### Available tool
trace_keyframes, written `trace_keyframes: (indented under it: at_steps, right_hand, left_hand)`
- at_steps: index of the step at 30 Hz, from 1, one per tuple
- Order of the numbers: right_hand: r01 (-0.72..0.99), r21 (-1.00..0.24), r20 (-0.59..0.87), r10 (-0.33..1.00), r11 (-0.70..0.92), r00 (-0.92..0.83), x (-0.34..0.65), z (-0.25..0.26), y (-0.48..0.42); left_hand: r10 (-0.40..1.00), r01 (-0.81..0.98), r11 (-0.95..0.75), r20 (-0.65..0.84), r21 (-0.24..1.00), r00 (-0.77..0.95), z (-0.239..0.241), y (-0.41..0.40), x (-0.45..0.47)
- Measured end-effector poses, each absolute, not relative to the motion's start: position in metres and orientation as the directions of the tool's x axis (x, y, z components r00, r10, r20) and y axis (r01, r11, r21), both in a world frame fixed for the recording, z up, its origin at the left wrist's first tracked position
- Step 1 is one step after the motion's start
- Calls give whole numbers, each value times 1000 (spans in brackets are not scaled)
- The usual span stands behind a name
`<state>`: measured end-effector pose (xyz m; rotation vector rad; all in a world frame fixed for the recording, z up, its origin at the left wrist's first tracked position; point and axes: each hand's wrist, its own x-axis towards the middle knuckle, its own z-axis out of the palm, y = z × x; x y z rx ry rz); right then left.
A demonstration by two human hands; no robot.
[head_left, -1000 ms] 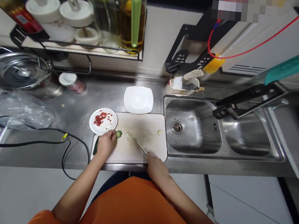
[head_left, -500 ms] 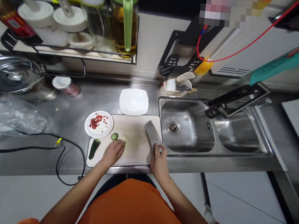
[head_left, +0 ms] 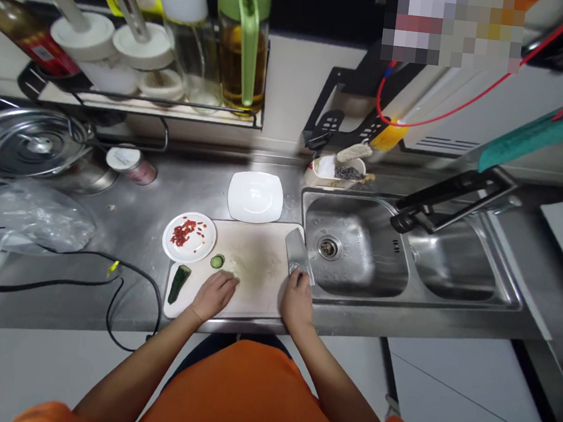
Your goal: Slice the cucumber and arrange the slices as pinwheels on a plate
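A white cutting board (head_left: 256, 262) lies on the steel counter beside the sink. My right hand (head_left: 296, 301) grips the handle of a cleaver (head_left: 296, 253), whose blade lies flat on the board's right edge. My left hand (head_left: 215, 293) rests on the board with its fingers curled at the board's middle; what is under them is hidden. A cucumber slice (head_left: 216, 261) lies just above that hand. A dark green cucumber end (head_left: 179, 282) sits at the board's left edge. A small round plate of chopped red chili (head_left: 189, 236) touches the board's upper left corner.
An empty square white plate (head_left: 255, 197) stands behind the board. The double sink (head_left: 358, 246) with a black faucet (head_left: 449, 195) is to the right. A pot lid (head_left: 31, 144), plastic bag (head_left: 24, 214) and black cable (head_left: 78, 277) are to the left. A bottle rack (head_left: 149, 83) hangs above.
My right hand swung the cleaver from the board's middle to its right edge and laid the blade flat. My left hand let go of the cucumber end and moved to the board's middle.
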<state>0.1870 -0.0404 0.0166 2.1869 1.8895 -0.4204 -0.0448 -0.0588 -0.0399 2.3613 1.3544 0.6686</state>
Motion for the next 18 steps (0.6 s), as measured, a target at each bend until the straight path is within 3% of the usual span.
trace_keyframes:
  at_steps: [7,12,15,18]
  right_hand:
    - [992,42,-358,925,-121,128,181,18,-38]
    - [995,3,-353,931,-102,97,188,25,-29]
    - [982,-182,-305,952,-60,2,197,27,13]
    - [870,-448,-282,956,-203,78,201,21,83]
  left_hand:
    - [875,720,-481,218,500,433,-40,-58,-45]
    - [880,740,-471,200,480,431,-40,-58,-43]
    - [878,751,-476,194,458,438,-40,-58,-42]
    - [874,759,-484,188,435,449,-40,-58,-42]
